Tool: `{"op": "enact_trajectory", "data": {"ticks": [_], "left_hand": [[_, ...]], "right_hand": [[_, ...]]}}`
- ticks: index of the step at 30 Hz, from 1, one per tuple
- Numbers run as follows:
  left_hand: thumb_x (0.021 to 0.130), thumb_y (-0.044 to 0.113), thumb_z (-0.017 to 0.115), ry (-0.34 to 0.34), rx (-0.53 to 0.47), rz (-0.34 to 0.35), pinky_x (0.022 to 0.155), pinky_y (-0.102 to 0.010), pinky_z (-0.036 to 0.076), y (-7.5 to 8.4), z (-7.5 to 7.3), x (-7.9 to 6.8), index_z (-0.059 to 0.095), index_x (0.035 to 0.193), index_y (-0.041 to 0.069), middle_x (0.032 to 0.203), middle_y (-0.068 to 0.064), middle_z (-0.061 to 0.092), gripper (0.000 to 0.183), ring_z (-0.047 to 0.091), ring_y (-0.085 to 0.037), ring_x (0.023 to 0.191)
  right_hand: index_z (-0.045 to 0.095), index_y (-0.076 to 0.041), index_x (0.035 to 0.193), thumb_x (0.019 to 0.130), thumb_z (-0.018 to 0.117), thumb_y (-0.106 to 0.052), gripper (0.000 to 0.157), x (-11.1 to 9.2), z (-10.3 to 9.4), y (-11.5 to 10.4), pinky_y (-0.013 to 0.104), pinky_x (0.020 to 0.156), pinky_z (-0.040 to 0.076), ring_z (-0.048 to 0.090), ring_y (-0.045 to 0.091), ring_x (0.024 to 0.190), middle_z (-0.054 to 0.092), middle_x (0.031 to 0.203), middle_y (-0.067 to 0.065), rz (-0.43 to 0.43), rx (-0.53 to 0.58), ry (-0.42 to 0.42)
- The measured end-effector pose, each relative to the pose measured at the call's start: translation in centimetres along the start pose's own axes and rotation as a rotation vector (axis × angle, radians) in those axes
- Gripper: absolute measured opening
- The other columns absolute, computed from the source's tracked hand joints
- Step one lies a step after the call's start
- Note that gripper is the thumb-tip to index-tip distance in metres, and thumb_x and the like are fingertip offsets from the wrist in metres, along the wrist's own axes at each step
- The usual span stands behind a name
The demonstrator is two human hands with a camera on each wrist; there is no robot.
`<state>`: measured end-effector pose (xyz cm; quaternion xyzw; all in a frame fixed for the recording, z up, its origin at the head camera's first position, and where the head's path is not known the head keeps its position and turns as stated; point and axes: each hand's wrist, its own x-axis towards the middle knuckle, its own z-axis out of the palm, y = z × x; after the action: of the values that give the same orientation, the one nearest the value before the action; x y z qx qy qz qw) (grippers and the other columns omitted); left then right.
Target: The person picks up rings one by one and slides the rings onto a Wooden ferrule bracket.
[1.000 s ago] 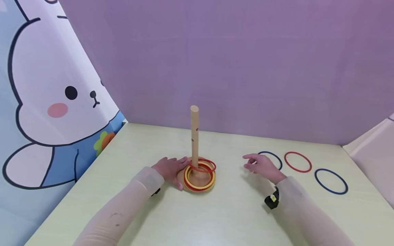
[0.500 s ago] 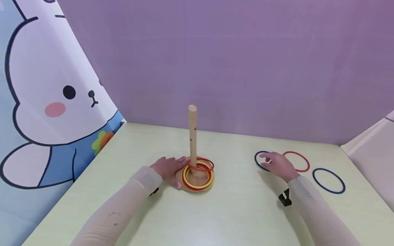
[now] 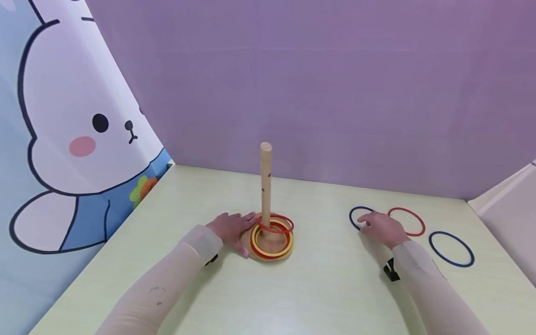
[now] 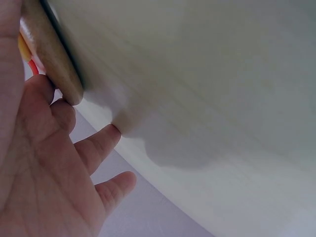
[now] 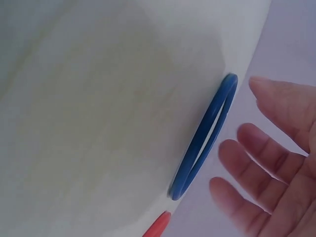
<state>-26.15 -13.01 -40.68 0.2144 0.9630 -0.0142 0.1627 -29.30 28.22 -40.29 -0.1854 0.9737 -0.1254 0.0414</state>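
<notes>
A wooden peg rises from a round wooden base. Yellow and red rings lie around its foot, and a red ring tilts on top of them. My left hand rests against the base's left side with fingers spread; the left wrist view shows fingertips at the base's edge. My right hand hovers over a blue ring on the table, partly covering it. In the right wrist view, the loosely bent fingers are apart from that blue ring, holding nothing.
Right of the right hand, a red ring and another blue ring lie flat on the pale table. A purple backdrop stands behind, with a cartoon-printed cloth at the left.
My right hand has moved right, from the space left of the near blue ring to over it, and has lowered slightly. The left hand stays at the base.
</notes>
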Motion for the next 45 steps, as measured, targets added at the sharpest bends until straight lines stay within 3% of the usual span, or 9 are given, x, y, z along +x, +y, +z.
{"op": "enact_trajectory", "data": {"ticks": [8, 14, 20, 31, 36, 40, 45], "left_hand": [[0.071, 0.061, 0.074, -0.004, 0.028, -0.001, 0.107, -0.054, 0.031, 0.4, -0.2, 0.1, 0.022, 0.154, 0.027, 0.157, 0.005, 0.023, 0.104, 0.036, -0.034, 0.136], [0.07, 0.061, 0.075, 0.003, 0.039, 0.021, 0.105, -0.054, 0.033, 0.5, -0.1, 0.3, 0.023, 0.154, 0.026, 0.157, 0.004, 0.025, 0.104, 0.038, -0.034, 0.135], [0.07, 0.059, 0.076, -0.003, 0.022, 0.014, 0.106, -0.057, 0.03, 0.6, -0.1, 0.4, 0.023, 0.154, 0.026, 0.157, 0.004, 0.024, 0.104, 0.037, -0.034, 0.136], [0.069, 0.061, 0.076, 0.009, 0.055, 0.023, 0.103, -0.054, 0.035, 0.3, 0.6, 0.9, 0.022, 0.154, 0.026, 0.156, 0.002, 0.027, 0.106, 0.04, -0.033, 0.133], [0.069, 0.061, 0.075, 0.006, 0.055, 0.022, 0.103, -0.055, 0.035, 0.2, 0.6, 0.8, 0.022, 0.154, 0.026, 0.156, 0.002, 0.027, 0.106, 0.04, -0.034, 0.133], [0.069, 0.062, 0.075, 0.004, 0.057, 0.031, 0.102, -0.056, 0.035, 0.2, 0.4, 0.7, 0.022, 0.154, 0.024, 0.156, 0.001, 0.027, 0.106, 0.04, -0.035, 0.133], [0.07, 0.061, 0.075, 0.004, 0.053, 0.037, 0.103, -0.056, 0.035, 0.3, 0.2, 0.5, 0.023, 0.154, 0.023, 0.157, 0.0, 0.026, 0.106, 0.039, -0.037, 0.133]], "right_hand": [[0.07, -0.002, 0.107, 0.083, 0.068, -0.006, 0.024, 0.3, 0.3, 0.5, 0.046, 0.068, 0.053, 0.064, 0.03, 0.089, 0.069, 0.096, 0.014, 0.008, -0.051, -0.05], [0.072, -0.005, 0.102, 0.081, 0.065, -0.002, 0.022, 0.1, 0.5, 0.7, 0.051, 0.075, 0.051, 0.063, 0.036, 0.099, 0.07, 0.101, 0.013, 0.032, -0.05, -0.086], [0.07, 0.0, 0.099, 0.079, 0.066, 0.0, 0.02, 0.0, 0.8, 0.6, 0.047, 0.081, 0.051, 0.062, 0.026, 0.09, 0.069, 0.102, 0.014, -0.022, 0.044, -0.133], [0.067, -0.004, 0.096, 0.08, 0.07, -0.002, 0.017, -1.4, 2.3, -0.9, 0.034, 0.069, 0.051, 0.057, 0.017, 0.079, 0.065, 0.09, 0.004, 0.019, 0.201, -0.232], [0.066, -0.005, 0.094, 0.077, 0.07, 0.001, 0.018, -1.9, 2.5, -1.5, 0.031, 0.066, 0.049, 0.055, 0.017, 0.074, 0.062, 0.086, 0.002, -0.01, 0.262, -0.261], [0.067, -0.006, 0.098, 0.077, 0.071, -0.001, 0.021, -2.2, 2.2, -1.4, 0.031, 0.067, 0.048, 0.054, 0.016, 0.076, 0.061, 0.086, 0.001, -0.034, 0.29, -0.25], [0.065, 0.0, 0.109, 0.081, 0.068, -0.004, 0.029, -2.7, 1.2, -0.8, 0.032, 0.067, 0.046, 0.051, 0.017, 0.077, 0.058, 0.085, 0.002, -0.052, 0.306, -0.165]]}}
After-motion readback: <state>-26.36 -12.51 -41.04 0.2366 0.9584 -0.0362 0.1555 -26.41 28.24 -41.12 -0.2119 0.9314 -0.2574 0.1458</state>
